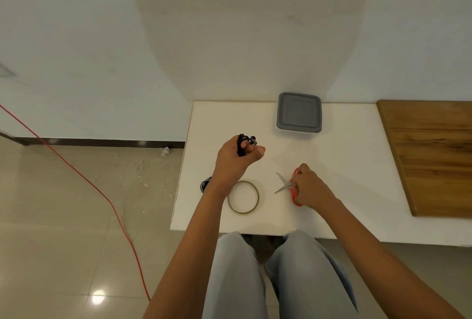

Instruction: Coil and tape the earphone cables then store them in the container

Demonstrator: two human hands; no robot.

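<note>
1. White table (344, 178). It carries the tape roll (243, 197), which sits near its front edge and serves as reference for every entry below.
2. Wooden board (434, 155). Flat on the table, well to the right of the tape roll, reaching from the back edge almost to the front.
3. Person's legs in pale jeans (235, 280). Seated, knees just under the table edge in front of the tape roll.
4. Red cable (76, 170). Trails across the tiled floor, far left of the tape roll.
5. Container (298, 111). Square, clear-bodied, grey lid on; stands beyond the tape roll and a little right, at the back of the table.
6. Left hand (236, 157). Raised just beyond the tape roll, fingers curled tight round a coil of black earphone cable (241, 143), earbuds poking out at the top of the fist.
7. Right hand (310, 186). Down on the table to the right of the tape roll, fingers closed on the orange handles of the scissors (287, 185).
8. Scissors. Blades parted, tips pointing toward the tape roll, not touching it.
9. Second earphone bundle (205, 184). Black, left of the tape roll at the table's edge, half hidden behind the left forearm; whether it is taped I cannot tell.
</note>
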